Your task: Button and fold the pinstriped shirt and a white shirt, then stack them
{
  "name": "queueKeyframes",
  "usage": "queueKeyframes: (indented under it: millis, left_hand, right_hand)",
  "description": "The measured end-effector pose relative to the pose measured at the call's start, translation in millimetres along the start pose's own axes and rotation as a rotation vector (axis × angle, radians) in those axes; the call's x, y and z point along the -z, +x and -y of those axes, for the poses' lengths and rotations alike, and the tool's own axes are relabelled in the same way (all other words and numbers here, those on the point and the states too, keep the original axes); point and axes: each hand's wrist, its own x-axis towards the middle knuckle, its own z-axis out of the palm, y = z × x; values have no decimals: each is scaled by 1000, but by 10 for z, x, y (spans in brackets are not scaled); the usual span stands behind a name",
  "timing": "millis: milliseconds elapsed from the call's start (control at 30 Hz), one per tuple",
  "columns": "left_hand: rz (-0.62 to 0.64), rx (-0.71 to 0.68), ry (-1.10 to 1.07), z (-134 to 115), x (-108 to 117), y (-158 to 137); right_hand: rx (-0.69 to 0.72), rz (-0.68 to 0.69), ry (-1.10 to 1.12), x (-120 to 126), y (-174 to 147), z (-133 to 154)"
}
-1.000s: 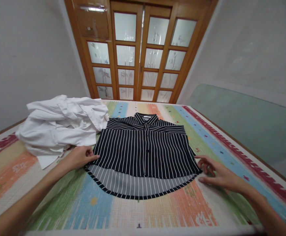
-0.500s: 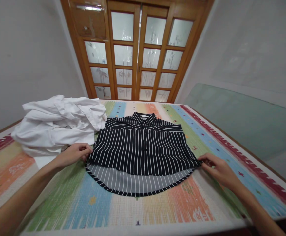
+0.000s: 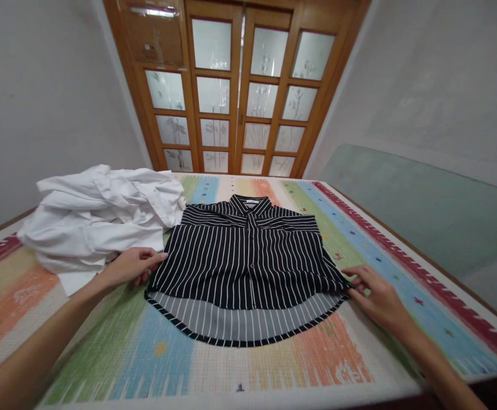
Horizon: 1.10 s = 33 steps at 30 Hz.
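A black shirt with white stripes (image 3: 214, 256) lies front up, its collar at the far end and its lower part doubled upward in a fold. Its curved back hem (image 3: 242, 330) shows the grey inner side below the front hem. At the shirt's left edge is my left hand (image 3: 135, 266), one finger stretched onto the cloth and the others bent apart beneath it. My right hand (image 3: 372, 293) pinches the lower right corner of the hem between thumb and fingers.
A crumpled heap of white cloth (image 3: 103, 219) lies left of the shirt, close to my left hand. The table wears a colourful patterned cover (image 3: 214, 376). Behind it stand wooden doors with glass panes (image 3: 214, 97); a pale green panel (image 3: 410, 199) leans along the right wall.
The shirt's lower hem has shifted slightly toward me and spread left. My left hand's fingers have parted, one reaching further over the shirt's edge. The right hand stays at its corner.
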Motion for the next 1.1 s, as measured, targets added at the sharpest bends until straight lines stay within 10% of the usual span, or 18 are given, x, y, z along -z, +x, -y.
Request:
queueKeyframes:
  millis: [533,667,900,1100]
  left_hand:
    - [-60,-82,-84,-47,39,271]
    - [-53,-54,-179,-20,95,252]
    - [-4,48,101,-41,-11,122]
    - [63,-142,330,-79,-19,46]
  right_hand:
    - [404,-189,-309,-47,-115,-128]
    - [333,-272,-356,-53,-127,-135]
    - [28,-32,-266,-126,-134,-149]
    - [110,-11,-237,-69,-150,-164]
